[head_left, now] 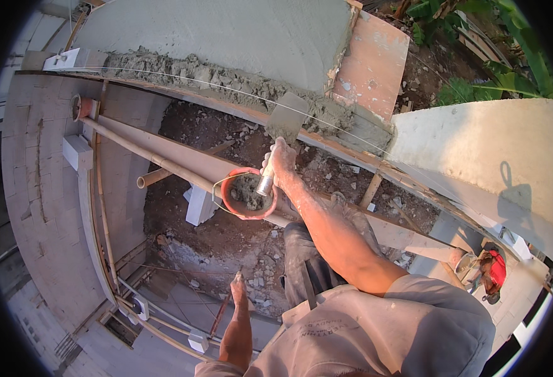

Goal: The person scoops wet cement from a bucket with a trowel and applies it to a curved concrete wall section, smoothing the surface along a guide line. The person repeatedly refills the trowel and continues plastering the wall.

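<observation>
My right hand (pixel 281 160) is closed around the handle of a trowel (pixel 288 112). The trowel's broad, mortar-smeared blade lies over the strip of wet grey mortar (pixel 207 74) along the wall top, close to a taut white string (pixel 232 86). Just left of that hand, an orange bucket (pixel 229 200) with a wire handle holds grey mortar. It rests at the plank (pixel 182 154) and bamboo pole. My left hand (pixel 239 290) hangs low at my left side, seen nearly edge-on with its fingers extended and nothing visible in them.
Smooth grey plaster (pixel 226 31) spreads beyond the mortar strip. Below the plank lies rubble-strewn ground (pixel 226 239) with a pale block (pixel 200 204). More buckets (pixel 84 108) stand at the plank's ends. A person in red (pixel 493 273) is at the far right.
</observation>
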{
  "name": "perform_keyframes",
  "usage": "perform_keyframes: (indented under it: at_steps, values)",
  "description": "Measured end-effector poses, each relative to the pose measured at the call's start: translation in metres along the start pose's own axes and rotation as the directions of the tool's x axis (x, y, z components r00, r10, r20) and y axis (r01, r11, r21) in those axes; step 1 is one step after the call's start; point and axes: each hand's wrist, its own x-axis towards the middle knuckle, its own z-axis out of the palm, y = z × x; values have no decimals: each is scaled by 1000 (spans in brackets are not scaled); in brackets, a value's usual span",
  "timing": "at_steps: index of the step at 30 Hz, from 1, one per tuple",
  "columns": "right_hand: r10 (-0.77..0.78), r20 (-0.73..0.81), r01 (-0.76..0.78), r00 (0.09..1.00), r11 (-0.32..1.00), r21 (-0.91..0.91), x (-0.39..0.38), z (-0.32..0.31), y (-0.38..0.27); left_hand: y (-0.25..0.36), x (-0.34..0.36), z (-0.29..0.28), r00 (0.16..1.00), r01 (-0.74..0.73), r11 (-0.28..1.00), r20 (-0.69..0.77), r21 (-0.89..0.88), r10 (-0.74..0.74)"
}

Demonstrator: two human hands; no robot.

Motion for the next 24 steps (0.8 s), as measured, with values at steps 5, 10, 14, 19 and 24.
perform_keyframes:
  at_steps: [5, 10, 14, 19, 24]
  values:
    - [-178, 17, 172, 984, 914, -366, 13, 17, 8, -21, 26, -49, 995, 78, 988, -44, -135, -84]
    - [-648, 275, 564, 710, 290, -773, -11, -69, 50, 157, -46, -35, 974, -226, 940, -36, -256, 224]
    - [-669, 449, 639, 592, 51, -767, 25, -114, 57, 196, -44, -33, 930, -337, 940, 137, -47, 340]
    - [-686, 426, 558, 590, -35, -829, 105, -187, 36, 193, -64, -16, 944, -329, 924, 105, 195, 314]
    - [-688, 303, 451, 659, 39, -892, 76, -292, 35, 120, -81, -22, 991, -113, 971, 99, 212, 93]
